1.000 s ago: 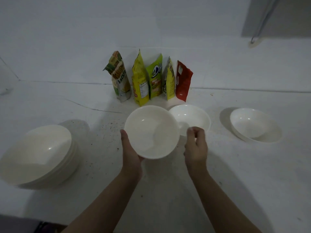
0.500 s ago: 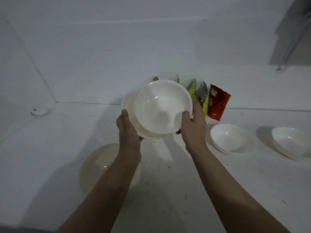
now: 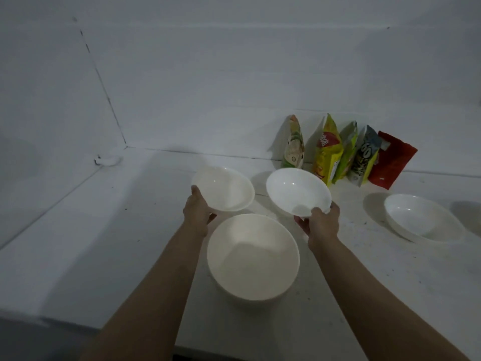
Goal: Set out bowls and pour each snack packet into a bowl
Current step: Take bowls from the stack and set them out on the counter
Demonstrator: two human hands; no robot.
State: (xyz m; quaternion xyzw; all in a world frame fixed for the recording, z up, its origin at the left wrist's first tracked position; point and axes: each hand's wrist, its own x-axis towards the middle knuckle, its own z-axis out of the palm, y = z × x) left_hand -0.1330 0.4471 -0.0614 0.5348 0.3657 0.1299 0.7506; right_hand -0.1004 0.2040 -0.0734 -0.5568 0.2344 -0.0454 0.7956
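My left hand [image 3: 197, 212] grips the near rim of a white bowl [image 3: 224, 188] held above the counter. My right hand [image 3: 320, 221] grips the near rim of a second white bowl [image 3: 296, 191], tilted toward me. Below and between them a stack of white bowls [image 3: 253, 256] rests on the counter. Another white bowl [image 3: 423, 217] sits on the counter at the right. Several snack packets stand against the back wall: a pale green one [image 3: 294, 144], a yellow one [image 3: 327, 152], a green one [image 3: 347, 149], a blue-and-yellow one [image 3: 364, 156] and a red one [image 3: 391, 160].
The white counter [image 3: 104, 243] runs into a wall corner at the back left, where a small white lump [image 3: 107, 160] lies. Its front edge crosses the bottom left of the view. Dark specks dot the surface near the right bowl.
The two bowls held together half a second ago are now apart, one in each hand. My view has swung left, so the packets and set-out bowl sit further right.
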